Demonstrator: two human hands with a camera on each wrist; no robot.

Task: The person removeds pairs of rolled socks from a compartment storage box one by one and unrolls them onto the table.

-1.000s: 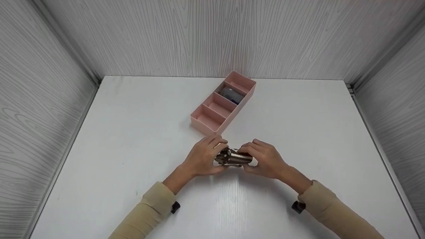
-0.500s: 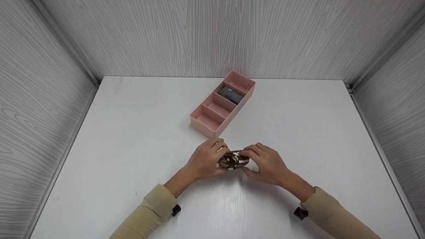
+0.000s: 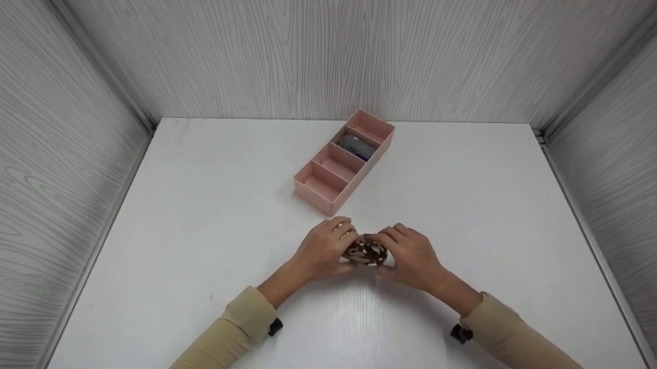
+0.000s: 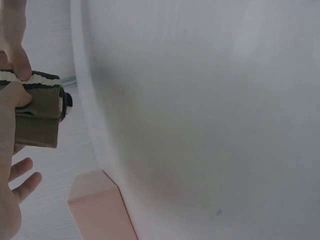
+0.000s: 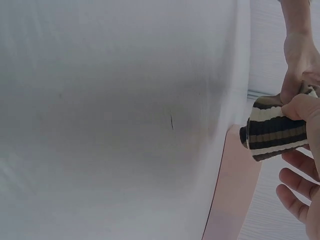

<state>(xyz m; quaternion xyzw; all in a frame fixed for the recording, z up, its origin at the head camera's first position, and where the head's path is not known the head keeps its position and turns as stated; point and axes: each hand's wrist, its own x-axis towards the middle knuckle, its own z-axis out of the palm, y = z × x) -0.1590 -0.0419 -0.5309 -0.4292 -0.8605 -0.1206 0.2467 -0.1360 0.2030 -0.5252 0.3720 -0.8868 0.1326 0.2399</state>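
Note:
A rolled-up sock bundle (image 3: 365, 252), brown with black and cream stripes, is held between both hands in front of the pink box. My left hand (image 3: 322, 250) grips its left side, thumb below and fingers over the top in the head view. From the right, my right hand (image 3: 413, 257) pinches the other side between thumb and fingers. A plain brown face of the sock bundle (image 4: 40, 117) shows in the left wrist view. Ribbed stripes cover the sock bundle (image 5: 277, 131) in the right wrist view, where the outer fingers (image 5: 295, 182) spread away from it.
Just beyond the hands, a pink divided box (image 3: 313, 194) lies slantwise on the white table (image 3: 224, 202). One of its compartments holds a grey rolled item (image 3: 357, 146). Grey wood-grain panels (image 3: 333, 53) stand at the back and both sides.
The bundle has turned in the hands: its long shiny-looking side faced up before, and a rounded, patterned end faces the head camera now. Both hands have shifted slightly toward the person.

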